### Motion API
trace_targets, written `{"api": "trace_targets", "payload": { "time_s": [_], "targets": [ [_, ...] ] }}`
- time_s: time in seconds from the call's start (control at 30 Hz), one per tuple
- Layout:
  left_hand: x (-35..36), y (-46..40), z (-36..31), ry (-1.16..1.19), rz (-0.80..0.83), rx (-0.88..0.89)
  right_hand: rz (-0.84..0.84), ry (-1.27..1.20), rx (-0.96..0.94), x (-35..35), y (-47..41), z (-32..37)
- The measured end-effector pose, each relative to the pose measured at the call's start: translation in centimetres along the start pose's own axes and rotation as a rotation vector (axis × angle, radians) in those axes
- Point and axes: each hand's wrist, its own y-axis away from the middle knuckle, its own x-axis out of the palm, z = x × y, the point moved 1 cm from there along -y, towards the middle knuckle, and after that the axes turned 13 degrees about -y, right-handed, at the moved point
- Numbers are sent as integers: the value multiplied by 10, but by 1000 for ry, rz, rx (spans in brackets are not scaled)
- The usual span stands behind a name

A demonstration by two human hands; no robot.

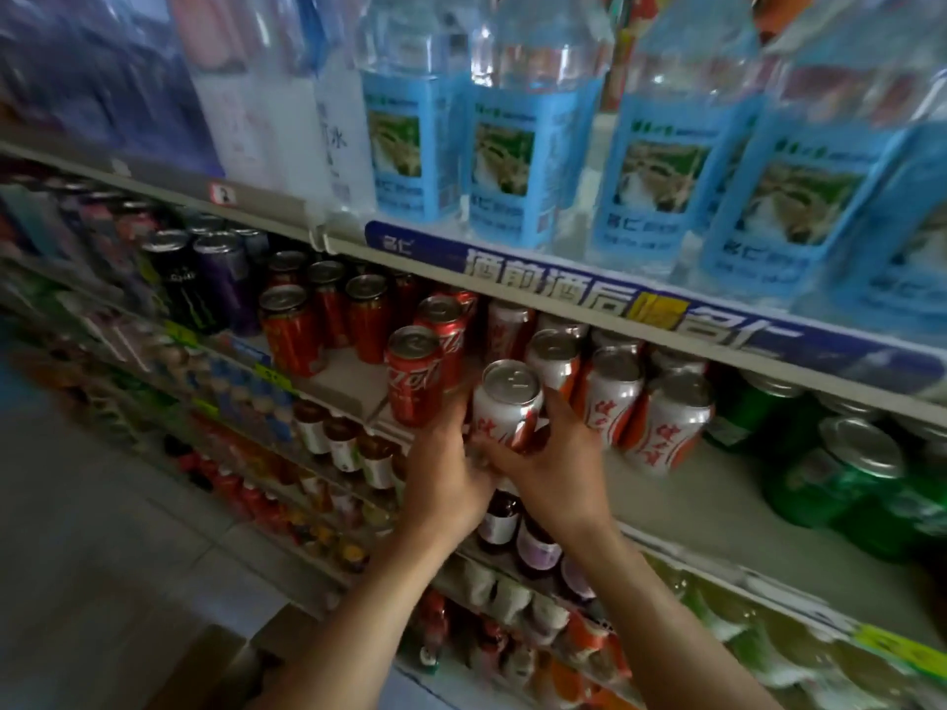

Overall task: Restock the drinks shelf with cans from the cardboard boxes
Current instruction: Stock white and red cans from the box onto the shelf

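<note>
A white and orange can (505, 408) stands tilted at the front edge of the drinks shelf (727, 509), in front of a row of like cans (612, 397). My right hand (551, 468) grips its lower part, fingers curled around its right side. My left hand (443, 468) holds the base of a red cola can (412, 374) just left of it, and touches the white can too. More red cola cans (443, 320) stand behind. A cardboard box (205, 668) shows at the bottom left, its contents hidden.
Green cans (840, 474) fill the shelf's right part, with bare shelf in front of them. Orange-red cans (292, 330) and tall dark cans (184, 279) stand to the left. Large water bottles (517, 146) sit on the shelf above. Small bottles (338, 443) fill the lower shelves.
</note>
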Motion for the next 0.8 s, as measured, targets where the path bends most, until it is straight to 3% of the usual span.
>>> {"api": "trace_targets", "payload": {
  "time_s": [0.23, 0.5, 0.67, 0.8],
  "targets": [
    [17, -12, 7, -128, -71, -54, 67, -18, -2, 3, -16, -30],
    [14, -23, 15, -159, -78, -71, 19, -14, -44, 7, 0, -42],
    [13, -9, 29, -251, -50, 4, 74, 137, -95, 9, 8, -48],
    [5, 11, 31, -250, -60, 22, 229, 329, -130, 11, 14, -45]
  ]
}}
